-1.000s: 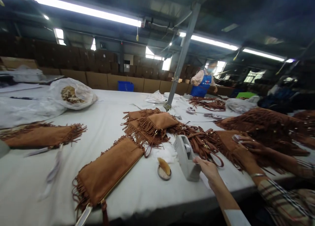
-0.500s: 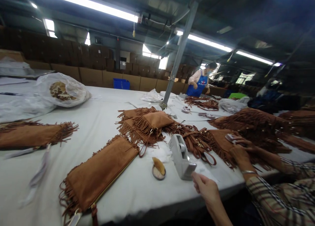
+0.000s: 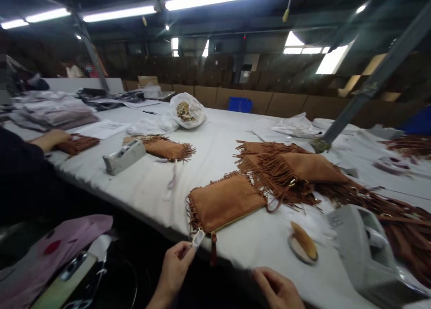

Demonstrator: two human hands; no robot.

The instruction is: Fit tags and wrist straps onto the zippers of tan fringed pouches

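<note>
A tan suede pouch with fringe [image 3: 225,201] lies flat near the table's front edge. A clear-wrapped tag [image 3: 198,238] hangs off its near corner beside a brown zipper tassel. My left hand [image 3: 175,266] pinches that tag from below. My right hand [image 3: 276,289] hovers at the table edge a little to the right, fingers curled; what is in it I cannot make out. A grey tape dispenser [image 3: 367,250] stands just right of it. A small round dish with a yellow sponge [image 3: 303,248] sits between the pouch and the dispenser.
More fringed pouches [image 3: 289,169] are piled behind, with another pouch [image 3: 164,147] and a second tape dispenser [image 3: 124,156] to the left. A person in a dark sleeve rests a hand [image 3: 50,138] there. A slanted metal pole [image 3: 370,84] meets the table at right. A pink cloth [image 3: 50,250] lies below.
The view has swung left. My right hand left the tape dispenser and dropped to the table edge. My left hand came into view and pinched the pouch's tag.
</note>
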